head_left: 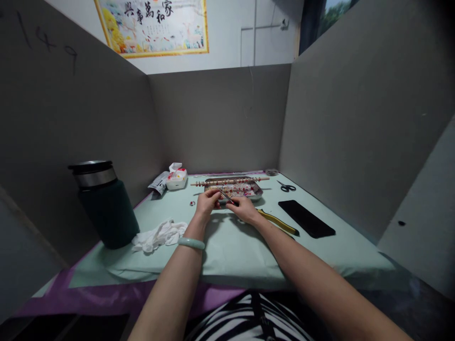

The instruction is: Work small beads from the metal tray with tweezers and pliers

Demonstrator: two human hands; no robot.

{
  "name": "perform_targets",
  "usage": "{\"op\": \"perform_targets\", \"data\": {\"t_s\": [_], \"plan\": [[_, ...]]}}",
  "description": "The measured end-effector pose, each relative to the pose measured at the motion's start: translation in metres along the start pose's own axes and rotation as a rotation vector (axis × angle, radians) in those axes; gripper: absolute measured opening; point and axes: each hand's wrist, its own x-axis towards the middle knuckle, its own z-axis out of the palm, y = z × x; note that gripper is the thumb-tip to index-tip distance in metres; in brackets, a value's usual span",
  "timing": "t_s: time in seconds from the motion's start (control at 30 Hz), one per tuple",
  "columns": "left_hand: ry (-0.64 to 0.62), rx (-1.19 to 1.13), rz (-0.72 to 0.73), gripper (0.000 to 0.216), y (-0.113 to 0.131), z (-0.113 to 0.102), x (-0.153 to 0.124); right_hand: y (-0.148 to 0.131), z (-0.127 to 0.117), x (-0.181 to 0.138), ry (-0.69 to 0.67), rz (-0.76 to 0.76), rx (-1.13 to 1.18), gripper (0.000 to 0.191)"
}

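My right hand is closed around a slim, pointed metal tool, which looks like tweezers. The tool's tip reaches toward the fingers of my left hand, which are pinched together. Whatever lies between those fingers is too small to make out. Just beyond both hands is a metal tray full of small red, pink and pale beads. A thin wooden stick with several beaded rings on it rests across the tray. A small red-and-white ring lies left of my left hand.
Yellow-handled pliers lie beside my right wrist, near a black phone and scissors. A dark green flask, crumpled white cloth and a white box stand left. Grey partitions enclose the table.
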Motion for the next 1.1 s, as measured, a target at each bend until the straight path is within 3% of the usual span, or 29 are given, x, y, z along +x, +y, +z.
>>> {"op": "perform_targets", "data": {"t_s": [0.5,1.1], "plan": [[-0.026,0.127,0.088,0.015,-0.0021,0.0018,0.0021,-0.0006,0.0013,-0.0021,0.059,0.015,-0.139,0.023],[-0.005,0.162,0.124,0.011,-0.0086,0.001,0.0058,0.0004,0.0058,-0.002,0.032,0.028,-0.161,0.025]]}}
